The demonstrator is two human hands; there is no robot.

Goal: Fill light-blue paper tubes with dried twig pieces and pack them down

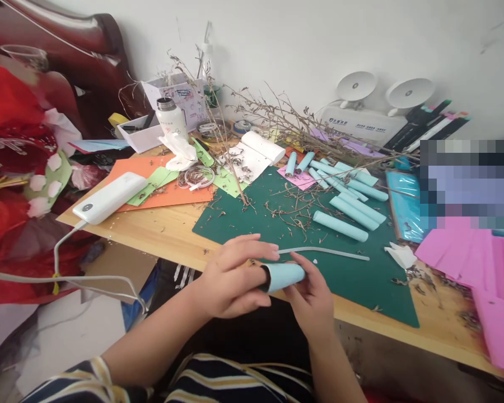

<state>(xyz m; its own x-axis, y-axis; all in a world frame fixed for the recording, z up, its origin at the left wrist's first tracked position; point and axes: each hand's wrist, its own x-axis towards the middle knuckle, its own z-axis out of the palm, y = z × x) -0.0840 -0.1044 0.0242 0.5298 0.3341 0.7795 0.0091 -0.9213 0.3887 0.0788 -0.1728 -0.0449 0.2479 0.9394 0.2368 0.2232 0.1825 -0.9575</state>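
Note:
A light-blue paper tube (pixel 286 276) is held low over the near edge of the table, its dark open end towards the left. My right hand (pixel 313 296) grips the tube's right end between thumb and fingers. At the other end, my left hand (pixel 235 277) is curled about the opening; one finger reaches to its mouth, perhaps inside. Behind the hands, a thin pale glue stick (pixel 331 251) lies on the green cutting mat (pixel 243 224). Several more blue tubes (pixel 340 226) lie on the mat's far right part, some piled together.
Dry twigs (pixel 289 126) and leaf bits spread over the back and middle. A white power strip (pixel 109 197) sits on the left table edge, its cord hanging down. Behind it stands a white bottle (pixel 171 118). Pink paper (pixel 462 252) covers the right side; markers (pixel 437 126) stand behind.

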